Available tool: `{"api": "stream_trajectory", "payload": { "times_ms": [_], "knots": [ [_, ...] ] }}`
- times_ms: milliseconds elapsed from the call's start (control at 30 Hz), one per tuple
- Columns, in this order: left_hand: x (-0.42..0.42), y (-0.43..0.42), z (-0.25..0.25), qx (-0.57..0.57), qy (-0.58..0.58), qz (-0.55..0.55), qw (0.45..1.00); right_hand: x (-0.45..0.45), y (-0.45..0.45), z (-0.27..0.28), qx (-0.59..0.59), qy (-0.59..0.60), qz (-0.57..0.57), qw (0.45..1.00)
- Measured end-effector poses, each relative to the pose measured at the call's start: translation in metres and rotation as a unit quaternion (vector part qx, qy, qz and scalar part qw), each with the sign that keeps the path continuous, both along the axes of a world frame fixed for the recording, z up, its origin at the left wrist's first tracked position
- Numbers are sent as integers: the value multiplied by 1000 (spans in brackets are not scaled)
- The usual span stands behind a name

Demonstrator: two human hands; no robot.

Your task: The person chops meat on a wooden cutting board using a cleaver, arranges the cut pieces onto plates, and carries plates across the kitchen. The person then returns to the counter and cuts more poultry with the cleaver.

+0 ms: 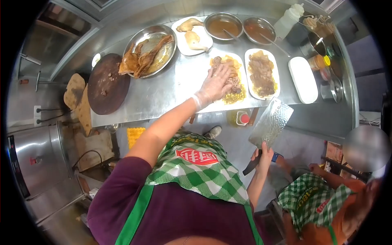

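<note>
A steel counter [143, 102] runs across the view, and at its left end lies a dark round chopping board [107, 83] with a few scraps on it. Next comes a metal platter [165, 59] holding pieces of browned roast poultry [143, 59], one of which hangs over the rim towards the board. Beyond it, a white plate [208, 41] carries two pale chicken legs [194, 40]. The left hand [214, 83], in a clear plastic glove, is laid palm down with fingers stretched out over sliced meat [233, 78] on a white plate of food [244, 83]; it covers part of the meat, and the hand does not grip it. Behind, near the back of the counter, a metal bowl [222, 38] holds brown sauce and a spoon. To the right are a second filled plate [247, 61], topped with brown pieces, and another sauce bowl [248, 36] with a long handle resting in it. In front of the counter, the right hand [264, 154] is closed round the dark handle of a cleaver [271, 122], its broad blade pointing up towards the counter's edge. Farther right stand a stack of white plates [303, 79], a squeeze bottle [289, 21] and a yellow-lidded jar [318, 62]. At lower right, another person [318, 200] wears a green checked apron.
</note>
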State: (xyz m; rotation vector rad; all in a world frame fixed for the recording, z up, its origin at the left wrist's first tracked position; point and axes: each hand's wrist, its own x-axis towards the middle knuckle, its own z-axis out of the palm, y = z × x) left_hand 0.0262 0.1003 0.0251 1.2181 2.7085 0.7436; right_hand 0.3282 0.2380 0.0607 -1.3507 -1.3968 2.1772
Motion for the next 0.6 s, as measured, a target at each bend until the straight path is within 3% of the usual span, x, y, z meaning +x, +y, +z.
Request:
{"api": "stream_trajectory", "payload": {
  "times_ms": [67, 167, 233, 300, 467, 500, 600],
  "knots": [
    [-7, -2, -3, -14, -13, -38, 999, 0, -8, 7, 5, -5, -11, 1000],
    [-14, -19, 22, 83, -85, 21, 993, -3, -28, 16, 14, -6, -21, 1000],
    [-22, -54, 42, 151, -111, -5, 982, -6, -44, 19, 24, -4, -29, 999],
    [-28, -99, 37, 187, -123, 39, 974, -18, -64, 22, 45, -9, -14, 999],
    [-61, -256, 44, 212, -62, 194, 956, -78, -145, 39, 30, -33, 87, 995],
    [-65, -286, 59, 184, -35, 233, 954, -92, -164, 38, 28, -30, 132, 990],
    [-92, -388, 34, 120, 80, 296, 944, -140, -217, 33, 19, -16, 250, 968]
  ]
}}
